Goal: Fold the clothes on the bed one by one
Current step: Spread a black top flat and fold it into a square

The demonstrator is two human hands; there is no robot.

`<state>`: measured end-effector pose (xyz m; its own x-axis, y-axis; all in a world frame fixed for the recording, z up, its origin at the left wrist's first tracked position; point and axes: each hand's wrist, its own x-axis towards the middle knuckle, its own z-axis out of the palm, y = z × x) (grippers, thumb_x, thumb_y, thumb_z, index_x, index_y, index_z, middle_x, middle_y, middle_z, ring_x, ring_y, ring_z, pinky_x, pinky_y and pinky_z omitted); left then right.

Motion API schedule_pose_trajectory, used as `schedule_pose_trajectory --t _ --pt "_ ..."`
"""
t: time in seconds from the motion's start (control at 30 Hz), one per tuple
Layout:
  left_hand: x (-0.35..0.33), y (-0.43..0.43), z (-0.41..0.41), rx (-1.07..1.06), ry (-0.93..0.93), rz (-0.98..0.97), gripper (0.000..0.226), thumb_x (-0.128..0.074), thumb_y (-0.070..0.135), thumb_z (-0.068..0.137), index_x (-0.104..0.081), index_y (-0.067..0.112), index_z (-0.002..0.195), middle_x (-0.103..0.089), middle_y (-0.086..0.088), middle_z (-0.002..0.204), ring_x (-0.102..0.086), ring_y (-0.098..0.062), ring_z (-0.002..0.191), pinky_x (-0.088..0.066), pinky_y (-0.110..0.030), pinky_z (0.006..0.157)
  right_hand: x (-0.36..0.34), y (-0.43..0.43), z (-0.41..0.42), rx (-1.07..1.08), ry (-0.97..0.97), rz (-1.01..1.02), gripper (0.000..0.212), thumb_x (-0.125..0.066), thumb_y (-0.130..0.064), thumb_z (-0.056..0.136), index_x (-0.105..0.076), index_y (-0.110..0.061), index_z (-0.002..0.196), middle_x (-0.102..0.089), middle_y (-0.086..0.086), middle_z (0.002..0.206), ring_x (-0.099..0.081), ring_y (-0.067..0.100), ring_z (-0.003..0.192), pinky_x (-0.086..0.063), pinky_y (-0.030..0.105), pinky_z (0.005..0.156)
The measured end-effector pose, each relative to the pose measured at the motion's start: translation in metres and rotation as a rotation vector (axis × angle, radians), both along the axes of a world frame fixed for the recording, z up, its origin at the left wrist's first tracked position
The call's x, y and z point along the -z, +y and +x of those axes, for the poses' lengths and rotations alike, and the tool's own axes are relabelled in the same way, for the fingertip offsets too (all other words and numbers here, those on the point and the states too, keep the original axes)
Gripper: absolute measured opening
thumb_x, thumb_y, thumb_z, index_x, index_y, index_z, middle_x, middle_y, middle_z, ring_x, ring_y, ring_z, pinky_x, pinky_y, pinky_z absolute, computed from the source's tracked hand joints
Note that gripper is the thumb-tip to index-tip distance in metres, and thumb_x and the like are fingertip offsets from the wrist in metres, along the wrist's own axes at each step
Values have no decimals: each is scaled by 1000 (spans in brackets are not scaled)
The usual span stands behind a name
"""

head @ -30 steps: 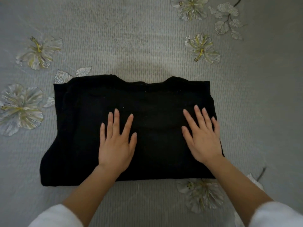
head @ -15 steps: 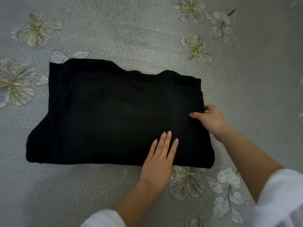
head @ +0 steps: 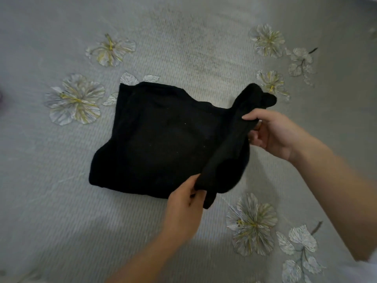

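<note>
Black and folded, the garment [head: 163, 144] lay on the grey, flower-embroidered bed [head: 51, 211], most of it flat while its right edge was raised off the bed. The person's left hand [head: 182, 209] pinched the garment's near right corner between thumb and fingers, and the right hand [head: 273, 133] gripped the far part of that same lifted edge, thumb on top and fingers curled beneath. An embroidered flower [head: 252, 223] sat just beside the garment's near right corner.

Black garment [head: 163, 139] part-folded on bed, right edge lifted.
</note>
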<state>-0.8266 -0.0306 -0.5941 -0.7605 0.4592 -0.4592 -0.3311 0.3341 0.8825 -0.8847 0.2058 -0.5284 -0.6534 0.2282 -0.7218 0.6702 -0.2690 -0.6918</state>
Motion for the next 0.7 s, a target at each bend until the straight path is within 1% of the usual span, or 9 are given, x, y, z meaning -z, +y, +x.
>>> schedule_pose_trajectory --t 0.07,0.1,0.17,0.23,0.4,0.47,0.53,0.6,0.7 --pt "-1 -16 -6 -104 -97 72 26 -52 13 97 -66 34 89 -69 11 78 -65 -2 77 -50 -18 68 1 -31 -23 -44 27 30 19 -57 -15 83 -57 -16 64 -55 -3 53 -43 7 41 -35 15 41" --pt "-2 -24 -9 -160 -148 111 26 -52 13 96 -67 32 87 -70 7 79 -66 -5 79 -53 -21 70 2 -47 -35 -70 34 53 19 -58 -16 84 -58 -15 65 -57 -2 54 -46 8 42 -36 15 42" --pt "-1 -39 -14 -258 -232 176 21 -54 12 95 -68 27 93 -72 3 88 -68 -10 88 -56 -23 75 6 -79 -58 -111 51 115 14 -59 -18 83 -61 -11 71 -62 2 57 -49 9 42 -37 18 43" --pt "1 -55 -19 -349 -299 212 19 -56 10 94 -66 25 99 -73 4 92 -69 -11 90 -55 -19 71 12 -111 -78 -127 59 155 10 -61 -18 82 -60 -8 82 -64 5 59 -53 11 43 -36 20 42" --pt "9 -88 -28 -474 -419 252 27 -55 13 94 -57 26 118 -71 3 108 -70 -12 95 -55 -19 71 36 -176 -112 -232 65 238 14 -64 -22 84 -58 -13 93 -67 3 63 -62 12 51 -41 21 43" --pt "13 -95 -29 -478 -474 226 27 -54 15 96 -56 25 121 -70 2 111 -70 -13 95 -55 -21 74 48 -193 -117 -369 86 266 30 -63 -26 88 -58 -16 115 -69 1 79 -65 11 67 -47 20 51" --pt "18 -101 -27 -497 -558 169 20 -54 16 96 -61 21 114 -72 -1 104 -71 -13 89 -55 -24 74 60 -200 -114 -443 112 310 53 -64 -27 88 -46 -19 138 -67 -7 92 -61 2 81 -49 17 67" --pt "23 -107 -25 -499 -602 105 13 -56 24 94 -65 20 102 -73 -3 95 -71 -12 83 -55 -28 73 68 -197 -104 -435 183 469 53 -65 -25 88 -49 -19 138 -64 -8 104 -59 -1 92 -46 14 82" --pt "26 -113 -26 -476 -622 19 29 -61 43 86 -67 15 86 -72 0 83 -67 -14 72 -52 -28 64 76 -182 -73 -433 337 828 49 -61 -29 89 -52 -19 136 -58 -4 126 -52 9 116 -41 23 98"
